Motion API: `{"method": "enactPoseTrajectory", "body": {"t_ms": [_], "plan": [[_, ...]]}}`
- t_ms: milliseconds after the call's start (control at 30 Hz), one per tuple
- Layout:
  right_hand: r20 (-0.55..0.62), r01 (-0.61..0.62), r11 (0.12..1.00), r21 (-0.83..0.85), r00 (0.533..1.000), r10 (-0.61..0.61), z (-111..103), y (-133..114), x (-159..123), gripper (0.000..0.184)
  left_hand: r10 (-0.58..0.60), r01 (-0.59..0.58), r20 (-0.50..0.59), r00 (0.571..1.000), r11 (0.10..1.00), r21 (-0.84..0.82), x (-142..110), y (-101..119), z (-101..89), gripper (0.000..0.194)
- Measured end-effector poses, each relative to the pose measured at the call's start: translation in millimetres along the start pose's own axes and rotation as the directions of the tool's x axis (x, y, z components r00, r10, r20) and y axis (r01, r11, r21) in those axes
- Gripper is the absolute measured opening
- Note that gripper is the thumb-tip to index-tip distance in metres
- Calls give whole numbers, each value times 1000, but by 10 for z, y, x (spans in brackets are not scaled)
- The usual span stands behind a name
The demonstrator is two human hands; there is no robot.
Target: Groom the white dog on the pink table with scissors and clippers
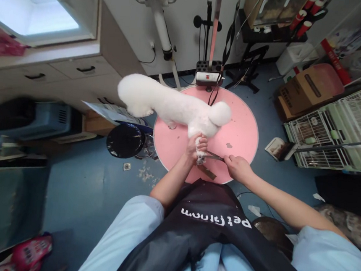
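A white, fluffy dog (179,106) stands at a round pink grooming table (244,128), and its left end reaches past the table's rim. My left hand (196,147) is closed around one of its legs, and the paw (200,157) sticks out below the fingers. In my right hand (237,167) is a pair of scissors (215,156), its thin blades pointing left at the paw. Just below the paw, a flat brownish comb (207,172) lies near the table's front edge.
A black tool holder (208,66) with a white device is at the table's back edge, a dark strap (229,38) hanging beside it. A black round stool (125,141) stands left. Wire cages (335,136) and a cardboard box (307,89) are right. Clipped hair lies on the floor.
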State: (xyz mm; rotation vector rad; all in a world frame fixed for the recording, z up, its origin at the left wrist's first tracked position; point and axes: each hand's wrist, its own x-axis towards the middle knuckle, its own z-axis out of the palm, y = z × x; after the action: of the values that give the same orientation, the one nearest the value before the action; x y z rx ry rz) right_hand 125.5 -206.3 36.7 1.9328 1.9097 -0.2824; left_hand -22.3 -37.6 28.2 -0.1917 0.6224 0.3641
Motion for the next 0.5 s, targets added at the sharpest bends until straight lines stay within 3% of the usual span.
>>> {"method": "enactPoseTrajectory", "body": {"t_ms": [500], "plan": [[-73,13,987,-158,997,-25,-211,127,-143,32,1,-3,28,1000,997,79,11,-72,18,46]]}}
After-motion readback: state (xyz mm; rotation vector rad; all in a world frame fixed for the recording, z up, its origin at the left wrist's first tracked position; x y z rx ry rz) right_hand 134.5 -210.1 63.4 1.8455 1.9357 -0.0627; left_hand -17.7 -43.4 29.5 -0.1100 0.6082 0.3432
